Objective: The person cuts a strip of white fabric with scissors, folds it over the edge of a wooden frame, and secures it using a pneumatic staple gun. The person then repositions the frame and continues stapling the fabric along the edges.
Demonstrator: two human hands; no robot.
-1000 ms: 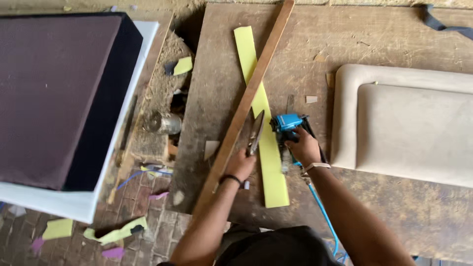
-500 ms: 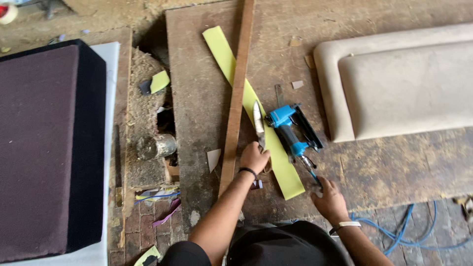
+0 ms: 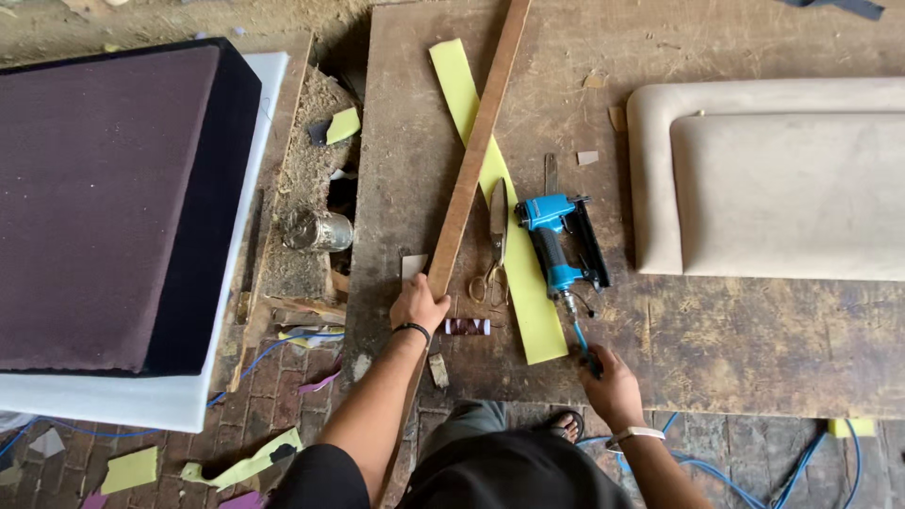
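Our left hand (image 3: pixel 418 303) is closed around the near end of the long wooden batten (image 3: pixel 474 155), which lies slantwise across the workboard (image 3: pixel 415 123), running from its near edge toward the far edge and crossing over the yellow foam strip (image 3: pixel 490 179); our right hand (image 3: pixel 611 382) rests at the near edge, fingers curled on the blue air hose (image 3: pixel 580 337) just behind the blue pneumatic stapler (image 3: pixel 558 243), though whether they truly pinch the hose we cannot tell. The scissors (image 3: pixel 494 236) lie on the foam strip between batten and stapler; a small dark roll (image 3: pixel 468 326) sits just beside our left wrist. A beige upholstered panel (image 3: pixel 782 179) fills the right side of the board; a dark cushion on white foam (image 3: pixel 104 207) stands well to the left, with a tin can (image 3: pixel 318 229) between. We judge that a tug on the hose could drag the stapler off the near edge; swinging the batten could sweep the scissors along.
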